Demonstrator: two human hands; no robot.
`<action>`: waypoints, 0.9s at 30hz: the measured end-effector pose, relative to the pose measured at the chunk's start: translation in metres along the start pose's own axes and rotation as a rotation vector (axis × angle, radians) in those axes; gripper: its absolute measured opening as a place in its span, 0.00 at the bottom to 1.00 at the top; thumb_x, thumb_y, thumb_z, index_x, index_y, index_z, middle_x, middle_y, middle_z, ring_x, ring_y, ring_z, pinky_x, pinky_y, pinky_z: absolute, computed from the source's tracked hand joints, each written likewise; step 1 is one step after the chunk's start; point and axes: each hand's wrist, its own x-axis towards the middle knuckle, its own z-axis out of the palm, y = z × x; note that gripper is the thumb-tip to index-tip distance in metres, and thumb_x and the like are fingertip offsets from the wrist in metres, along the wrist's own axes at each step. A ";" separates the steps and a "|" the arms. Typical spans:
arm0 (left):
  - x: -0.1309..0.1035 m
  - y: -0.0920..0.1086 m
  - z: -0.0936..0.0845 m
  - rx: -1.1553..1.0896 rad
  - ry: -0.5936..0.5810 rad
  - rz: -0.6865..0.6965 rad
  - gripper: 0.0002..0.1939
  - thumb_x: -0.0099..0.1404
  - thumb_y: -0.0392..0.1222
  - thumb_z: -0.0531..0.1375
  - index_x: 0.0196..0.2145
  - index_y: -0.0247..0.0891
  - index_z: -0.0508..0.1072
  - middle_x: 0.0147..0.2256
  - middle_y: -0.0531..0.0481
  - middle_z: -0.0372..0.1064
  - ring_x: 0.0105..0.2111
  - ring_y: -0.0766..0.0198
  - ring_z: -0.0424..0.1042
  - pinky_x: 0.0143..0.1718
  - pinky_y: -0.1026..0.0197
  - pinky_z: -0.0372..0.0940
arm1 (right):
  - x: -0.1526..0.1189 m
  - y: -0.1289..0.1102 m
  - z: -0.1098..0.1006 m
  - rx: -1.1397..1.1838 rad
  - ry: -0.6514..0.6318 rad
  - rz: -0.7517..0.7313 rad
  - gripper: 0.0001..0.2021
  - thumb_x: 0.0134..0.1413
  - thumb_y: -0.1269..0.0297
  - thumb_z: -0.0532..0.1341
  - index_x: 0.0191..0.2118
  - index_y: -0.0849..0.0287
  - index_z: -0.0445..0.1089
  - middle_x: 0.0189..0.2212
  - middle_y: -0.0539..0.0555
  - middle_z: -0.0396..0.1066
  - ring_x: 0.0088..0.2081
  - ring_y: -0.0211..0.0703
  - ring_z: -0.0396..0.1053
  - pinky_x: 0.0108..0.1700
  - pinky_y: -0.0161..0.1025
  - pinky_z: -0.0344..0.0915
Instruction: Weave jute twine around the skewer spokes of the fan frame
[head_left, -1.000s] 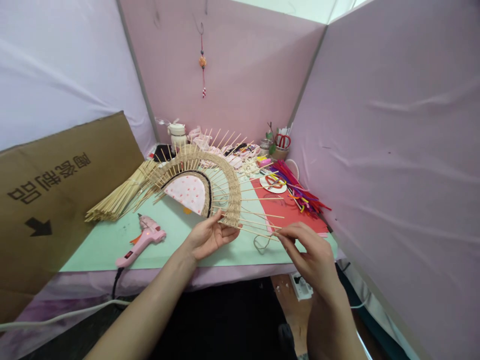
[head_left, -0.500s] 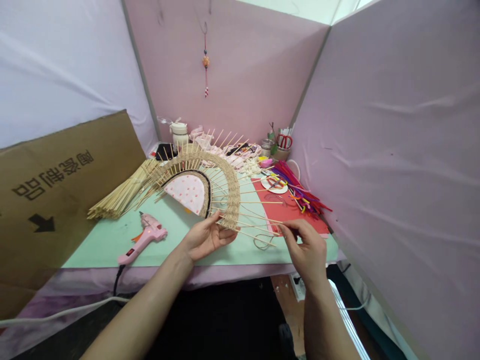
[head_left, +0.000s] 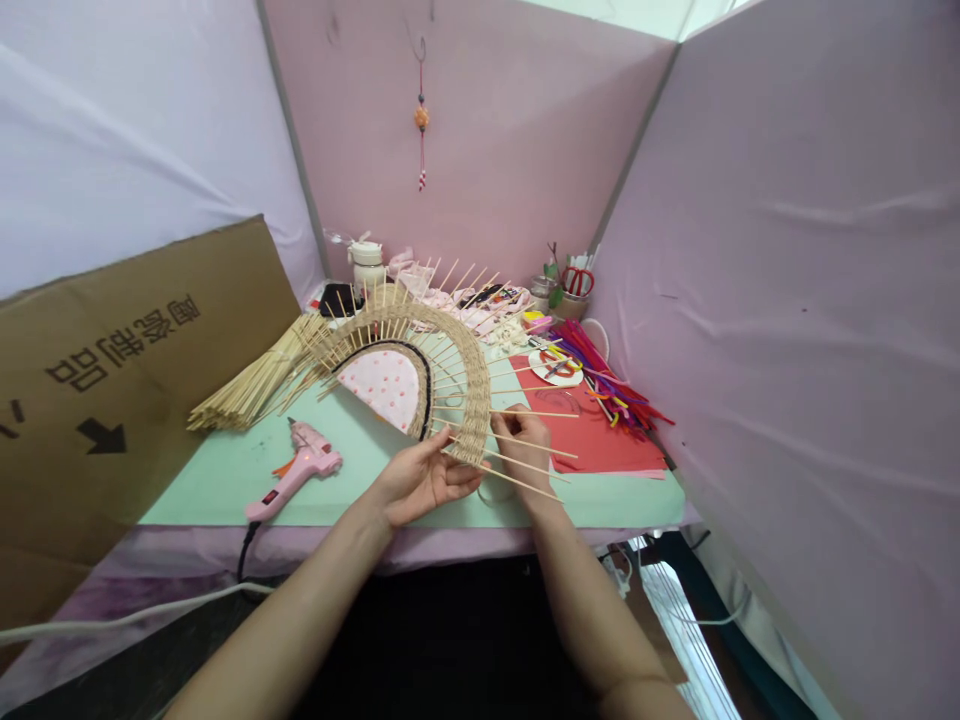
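Note:
A woven straw fan frame [head_left: 477,385] with thin sticks radiating outward is tilted above the table. Its inner half-circle of pink dotted cloth [head_left: 384,388] has a black edge. My left hand [head_left: 427,480] is closed on the lower right end of the frame, thumb on top and fingers beneath. Just right of the woven band, my right hand [head_left: 521,450] is among the sticks with its fingers pinched together near the band's outer edge; what they hold is too small to make out. A loop of cord [head_left: 495,492] shows partly behind the sticks.
A pink glue gun [head_left: 304,465] lies left on the green tabletop [head_left: 360,475]. Behind it are a stick bundle [head_left: 259,385] and cardboard [head_left: 150,400]. Red sheets [head_left: 600,440], colourful pipe cleaners [head_left: 607,375], a white bottle [head_left: 367,265] and red-handled scissors [head_left: 577,280] are also there.
My right hand has moved left from the stick tips to the woven band's outer edge. My left hand still holds the frame. The whole view has shifted slightly.

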 end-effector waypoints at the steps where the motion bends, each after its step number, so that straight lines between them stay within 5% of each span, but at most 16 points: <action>1: 0.001 0.000 -0.001 0.002 -0.011 -0.009 0.15 0.71 0.44 0.51 0.41 0.34 0.74 0.37 0.40 0.78 0.37 0.55 0.79 0.45 0.54 0.68 | -0.001 -0.001 0.001 0.001 0.002 0.000 0.17 0.53 0.52 0.60 0.21 0.57 0.63 0.18 0.47 0.62 0.22 0.36 0.59 0.27 0.34 0.55; 8: 0.001 -0.004 -0.008 0.042 -0.143 -0.091 0.17 0.70 0.50 0.52 0.45 0.37 0.74 0.43 0.36 0.77 0.47 0.50 0.75 0.50 0.49 0.63 | -0.003 -0.002 0.000 0.022 -0.039 0.007 0.13 0.51 0.56 0.59 0.22 0.57 0.64 0.17 0.45 0.59 0.23 0.36 0.57 0.27 0.33 0.54; 12: 0.001 -0.006 -0.008 0.012 -0.145 -0.072 0.17 0.70 0.50 0.53 0.45 0.37 0.74 0.41 0.36 0.77 0.45 0.52 0.76 0.47 0.53 0.65 | -0.003 -0.001 0.002 0.029 -0.052 0.019 0.14 0.51 0.55 0.59 0.21 0.57 0.63 0.17 0.46 0.60 0.23 0.36 0.57 0.27 0.33 0.54; 20: 0.009 -0.019 0.005 -0.020 0.105 0.099 0.06 0.64 0.38 0.62 0.40 0.36 0.72 0.33 0.46 0.77 0.33 0.62 0.77 0.38 0.60 0.70 | -0.002 0.009 0.000 0.029 0.001 0.008 0.18 0.52 0.50 0.61 0.21 0.58 0.64 0.17 0.45 0.58 0.22 0.35 0.56 0.27 0.33 0.54; 27: 0.014 -0.023 0.006 0.035 0.179 0.180 0.10 0.57 0.30 0.66 0.36 0.36 0.70 0.28 0.52 0.75 0.25 0.67 0.75 0.30 0.65 0.70 | 0.000 0.013 -0.004 0.054 0.056 0.017 0.18 0.50 0.48 0.63 0.22 0.58 0.66 0.17 0.45 0.60 0.22 0.35 0.56 0.27 0.34 0.55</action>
